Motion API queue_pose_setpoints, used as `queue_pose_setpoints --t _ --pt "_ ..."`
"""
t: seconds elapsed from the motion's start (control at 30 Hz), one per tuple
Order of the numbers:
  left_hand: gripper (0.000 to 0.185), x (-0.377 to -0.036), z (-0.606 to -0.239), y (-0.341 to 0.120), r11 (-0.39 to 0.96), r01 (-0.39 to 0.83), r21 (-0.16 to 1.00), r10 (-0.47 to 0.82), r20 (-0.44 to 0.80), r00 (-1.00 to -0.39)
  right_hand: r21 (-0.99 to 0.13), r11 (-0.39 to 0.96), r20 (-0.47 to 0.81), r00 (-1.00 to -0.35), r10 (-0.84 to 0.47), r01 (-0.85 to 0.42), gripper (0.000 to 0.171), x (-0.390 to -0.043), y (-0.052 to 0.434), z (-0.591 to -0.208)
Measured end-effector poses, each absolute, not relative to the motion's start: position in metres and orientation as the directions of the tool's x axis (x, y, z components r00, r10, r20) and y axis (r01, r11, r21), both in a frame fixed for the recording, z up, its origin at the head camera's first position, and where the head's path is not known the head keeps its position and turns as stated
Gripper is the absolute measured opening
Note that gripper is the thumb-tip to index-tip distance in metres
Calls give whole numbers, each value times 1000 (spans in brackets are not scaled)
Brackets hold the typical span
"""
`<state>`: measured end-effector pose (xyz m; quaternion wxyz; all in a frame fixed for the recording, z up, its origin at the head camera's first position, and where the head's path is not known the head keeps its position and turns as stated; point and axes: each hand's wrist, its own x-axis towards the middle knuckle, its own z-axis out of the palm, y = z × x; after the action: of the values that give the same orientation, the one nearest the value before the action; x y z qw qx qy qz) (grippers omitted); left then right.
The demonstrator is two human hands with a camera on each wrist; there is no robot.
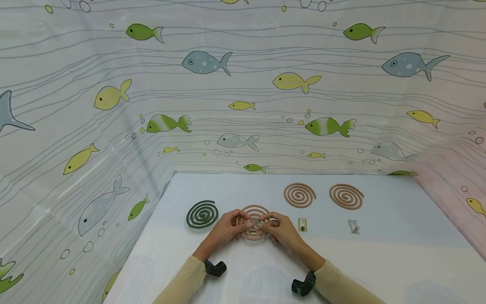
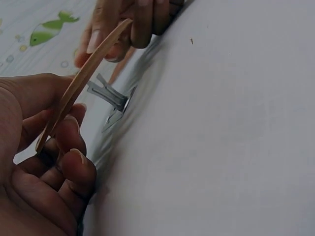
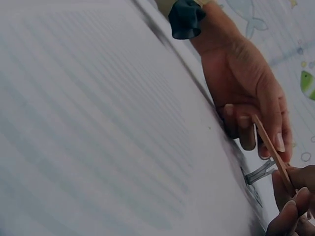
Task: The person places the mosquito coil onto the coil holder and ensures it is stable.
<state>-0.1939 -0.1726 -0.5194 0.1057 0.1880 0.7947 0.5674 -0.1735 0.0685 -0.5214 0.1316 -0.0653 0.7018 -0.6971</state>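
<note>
Both hands hold a brown mosquito coil [image 1: 255, 237] low over the white table. My left hand [image 1: 229, 223] pinches its left side, fingers curled at the coil's edge in the left wrist view. Its right side is gripped by my right hand [image 1: 279, 228]. Edge-on in the left wrist view, the coil [image 2: 81, 81] hangs tilted above a small metal coil stand [image 2: 110, 98] whose two forked prongs point up toward it. The same stand [image 3: 258, 173] shows just beneath the coil in the right wrist view. Fingers hide parts of the coil in the head view.
Left of the hands lies a dark green coil [image 1: 202, 214]. Two more brown coils, one [image 1: 299, 195] nearer and one [image 1: 346, 196] farther right, lie toward the back. A gold-edged stand [image 1: 302, 224] and a silver stand [image 1: 354, 227] are right of the hands. A fish-patterned curtain [image 1: 243, 122] encloses the table.
</note>
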Motion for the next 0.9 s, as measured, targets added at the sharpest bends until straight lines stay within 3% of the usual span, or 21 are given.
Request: queue_pose_setpoints --t 0.9 --pt "27 -195 -522 -175 293 183 939 411 49 -910 -995 41 -103 -958 -266 95 29 -173 65 -522"
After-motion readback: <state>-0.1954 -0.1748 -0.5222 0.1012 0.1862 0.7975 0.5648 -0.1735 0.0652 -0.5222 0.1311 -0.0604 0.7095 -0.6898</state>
